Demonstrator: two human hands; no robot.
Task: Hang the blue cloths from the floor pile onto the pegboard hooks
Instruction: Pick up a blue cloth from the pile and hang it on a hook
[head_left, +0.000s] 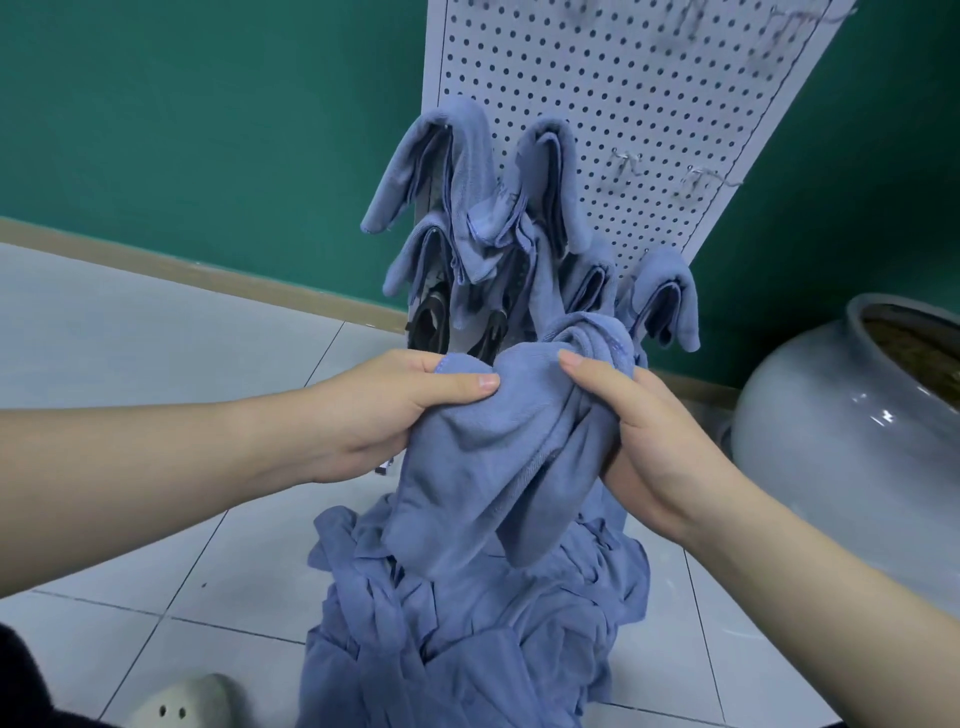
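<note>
Both hands grip one blue cloth (498, 441) just above the pile of cloths (467, 623) on the floor (156, 322). The left hand (395, 410) pinches its upper corner between thumb and fingers; the right hand (639, 431) has its fingers curled round the bunched edge. Beyond the pile stands the pegboard (623, 104), with several hung cloths (467, 176) on its lower hooks. A grey pot (831, 415) sits to the pile's right.

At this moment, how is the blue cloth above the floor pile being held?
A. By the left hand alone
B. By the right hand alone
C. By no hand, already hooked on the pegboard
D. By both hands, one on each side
D: the left hand and the right hand each grip a side of the blue cloth, lifted above the pile.
</note>
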